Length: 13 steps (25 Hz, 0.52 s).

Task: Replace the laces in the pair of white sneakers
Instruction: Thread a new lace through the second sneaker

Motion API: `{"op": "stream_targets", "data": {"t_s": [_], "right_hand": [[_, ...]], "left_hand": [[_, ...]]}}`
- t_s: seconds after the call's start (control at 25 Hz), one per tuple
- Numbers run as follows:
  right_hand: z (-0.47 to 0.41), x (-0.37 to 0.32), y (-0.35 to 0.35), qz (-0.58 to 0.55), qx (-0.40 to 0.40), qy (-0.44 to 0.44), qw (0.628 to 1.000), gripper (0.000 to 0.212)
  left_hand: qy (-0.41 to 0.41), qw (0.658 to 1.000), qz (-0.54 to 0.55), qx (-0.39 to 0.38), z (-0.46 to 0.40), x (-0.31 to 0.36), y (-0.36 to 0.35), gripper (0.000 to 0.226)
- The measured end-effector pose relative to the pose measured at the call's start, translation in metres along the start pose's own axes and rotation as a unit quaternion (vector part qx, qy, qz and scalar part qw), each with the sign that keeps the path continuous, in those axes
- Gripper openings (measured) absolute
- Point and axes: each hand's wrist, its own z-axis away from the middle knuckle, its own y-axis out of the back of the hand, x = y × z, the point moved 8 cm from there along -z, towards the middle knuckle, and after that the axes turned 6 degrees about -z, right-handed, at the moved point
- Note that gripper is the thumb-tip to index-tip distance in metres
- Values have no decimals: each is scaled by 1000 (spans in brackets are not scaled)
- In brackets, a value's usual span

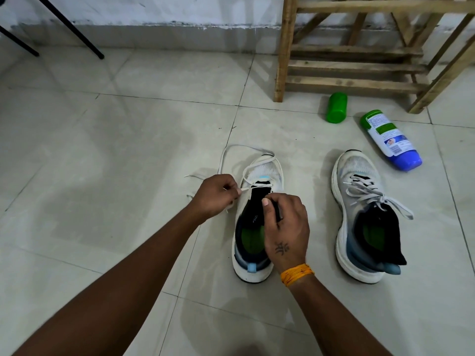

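Two white sneakers stand on the tiled floor, toes pointing away from me. The left sneaker [259,176] has a black tongue and a green insole, with a white lace [226,155] run only through its front eyelets and looping loose onto the floor to the left. My left hand [216,195] pinches one end of that lace beside the shoe's left edge. My right hand [286,224] grips the right side of the shoe's opening, thumb on the tongue. The right sneaker [359,219] stands apart, fully laced with a grey-white lace [372,194] tied in a bow.
A green bottle [336,107] and a white bottle with a green end and blue cap [390,140] lie on the floor beyond the right sneaker. A wooden rack [354,65] stands against the wall at the back right. Black metal legs [69,29] reach the floor at the back left.
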Motion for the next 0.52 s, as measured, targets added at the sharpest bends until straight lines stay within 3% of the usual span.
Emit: {"op": "stream_targets", "data": {"t_s": [0.12,0.24,0.32,0.52], "right_hand": [[-6,4,7,3,5,0,1000,7],[-8,5,7,10,-3,4,1000,7],[-8,6,6,13,-5,6,1000,8],[-8,6,7,27,1,5,1000,9]], "left_hand": [[64,993,94,4,-10,-9,-2,22],[93,989,99,51,-16,-4,-5,34],[61,992,46,101,-19,13,-5,37],[-33,988,-9,148,-33,48,0,13]]}}
